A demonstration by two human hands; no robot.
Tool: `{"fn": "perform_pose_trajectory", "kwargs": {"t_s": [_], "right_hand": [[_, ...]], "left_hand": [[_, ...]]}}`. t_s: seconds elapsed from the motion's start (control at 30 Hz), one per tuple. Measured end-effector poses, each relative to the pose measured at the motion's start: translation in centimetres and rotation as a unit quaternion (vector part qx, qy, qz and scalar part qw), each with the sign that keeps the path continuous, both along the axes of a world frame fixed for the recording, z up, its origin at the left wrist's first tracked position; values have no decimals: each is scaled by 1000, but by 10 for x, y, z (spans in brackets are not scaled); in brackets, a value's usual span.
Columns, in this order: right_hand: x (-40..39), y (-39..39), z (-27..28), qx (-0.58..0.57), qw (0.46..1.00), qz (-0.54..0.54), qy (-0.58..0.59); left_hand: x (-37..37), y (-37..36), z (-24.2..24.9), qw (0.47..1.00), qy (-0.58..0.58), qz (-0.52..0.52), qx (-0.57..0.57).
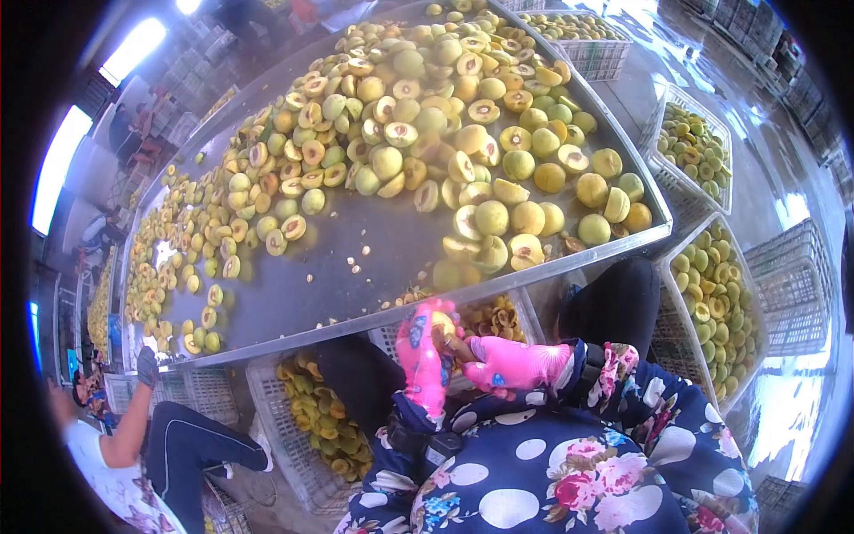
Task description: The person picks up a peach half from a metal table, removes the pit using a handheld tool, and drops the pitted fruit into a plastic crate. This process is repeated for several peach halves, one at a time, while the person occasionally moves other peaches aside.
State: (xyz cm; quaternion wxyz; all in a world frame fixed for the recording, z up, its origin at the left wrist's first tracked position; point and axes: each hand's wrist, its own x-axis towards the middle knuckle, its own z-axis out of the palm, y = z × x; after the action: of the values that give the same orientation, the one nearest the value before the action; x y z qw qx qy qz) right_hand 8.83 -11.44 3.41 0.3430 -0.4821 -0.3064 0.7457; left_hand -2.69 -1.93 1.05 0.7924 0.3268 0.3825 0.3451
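Note:
My left hand in a pink glove grips a peach half just below the metal table's front edge. My right hand, also pink-gloved, is pressed against the fruit with something small and dark at its fingertips; what it is I cannot tell. Both hands hover over a white crate holding cut peach halves. My floral sleeves fill the lower frame.
The steel table carries a big heap of whole and halved peaches. White crates of fruit stand under it and at the right. Another person sits at lower left, one gloved hand on the table edge.

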Motion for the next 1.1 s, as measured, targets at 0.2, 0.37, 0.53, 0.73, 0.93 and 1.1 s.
{"fn": "perform_pose_trajectory", "kwargs": {"t_s": [0.2, 0.37, 0.53, 0.73, 0.93, 1.1], "right_hand": [[2, -3, -2, -18, 996, -11, 84], [-3, -2, 11, -45, 968, -39, 243], [-5, -5, 3, -84, 944, -76, 311], [1, -13, 7, 1, 945, -37, 325], [12, -6, -123, 89, 903, 217, -360], [33, -26, -141, 327, 762, 302, -471]], "left_hand": [[-6, 5, 0, 999, 10, -53, -3], [-1, 6, 3, 999, -23, -19, -25], [1, 0, 6, 997, -69, 4, -19], [-50, 54, 24, 940, -219, 248, -86], [-189, 138, 41, 837, 369, 178, 362], [-158, 203, 59, 783, 433, 67, 441]]}}
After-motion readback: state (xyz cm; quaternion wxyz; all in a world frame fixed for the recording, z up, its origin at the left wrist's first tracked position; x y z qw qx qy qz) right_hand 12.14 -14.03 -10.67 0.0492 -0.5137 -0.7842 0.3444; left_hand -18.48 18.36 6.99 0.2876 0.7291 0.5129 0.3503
